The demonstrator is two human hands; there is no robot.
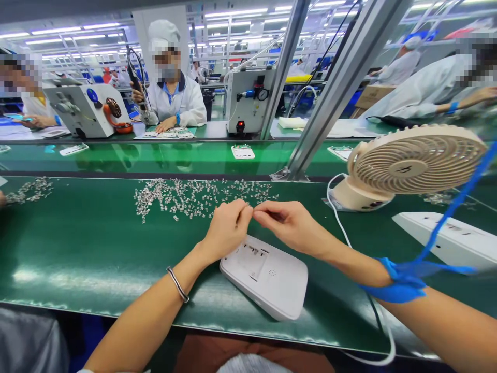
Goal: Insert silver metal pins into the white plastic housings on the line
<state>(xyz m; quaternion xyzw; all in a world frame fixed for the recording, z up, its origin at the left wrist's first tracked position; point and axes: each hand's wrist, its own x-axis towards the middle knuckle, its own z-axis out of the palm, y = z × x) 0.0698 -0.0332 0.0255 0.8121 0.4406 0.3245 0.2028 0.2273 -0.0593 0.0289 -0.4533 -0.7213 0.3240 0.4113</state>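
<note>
A white plastic device housing (285, 280) lies on the green bench in front of me, with an open recess and a ring of small holes on its upper face. My left hand (229, 225) is over its far end, fingers curled and pinched. Close beside it, my right hand (289, 223) has thumb and fingertips pressed together. The fingertips of both hands nearly meet above the bench; whatever they pinch is too small to make out. Just beyond the hands, many small shiny metal pieces (186, 197) lie scattered.
At right stand a beige fan (407, 168) with a white cable and another white housing (458, 241). A metal post (334, 98) rises from the bench. Behind runs a green conveyor (186, 158) carrying white boards (243, 152). Across it, a person in white (190, 103) sits.
</note>
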